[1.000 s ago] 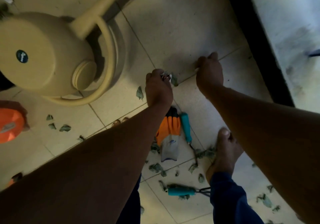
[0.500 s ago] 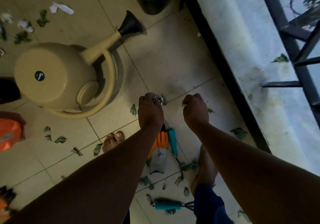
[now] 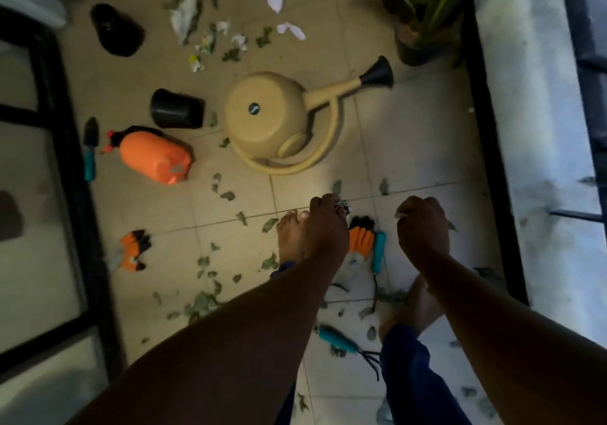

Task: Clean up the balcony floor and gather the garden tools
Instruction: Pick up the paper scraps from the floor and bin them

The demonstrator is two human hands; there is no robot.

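Both hands are out in front, above the tiled floor (image 3: 410,148). The left hand (image 3: 326,227) is curled tight around a small wad of scraps (image 3: 342,208) that pokes out past the knuckles. The right hand (image 3: 422,227) is clenched into a fist too, with a pale sliver showing at its edge, though what it holds, if anything, I cannot tell.

Down between the bare feet lies an orange-and-grey glove (image 3: 359,250), and a teal-handled tool (image 3: 378,251) sits just beside it on the right. Nearer the person, a teal-handled hand rake (image 3: 341,341) lies with its dark prongs towards the blue trouser leg. Green leaf bits (image 3: 203,303) are scattered all across the tiles.

Further out, the beige watering can (image 3: 272,119) lies tipped over, black rose pointing at the potted plant (image 3: 423,14) in the corner. Left of it a black pot (image 3: 177,109) is on its side, and an orange spray bottle (image 3: 154,157) lies near that. By the dark door frame sits a small trowel (image 3: 89,148) with a teal handle. A second orange glove (image 3: 133,250) lies well apart from the first, over on the left. At the far end, crumpled white paper (image 3: 184,17) mixes with more leaves, beside a black rounded object (image 3: 116,30) that is too dim to name.
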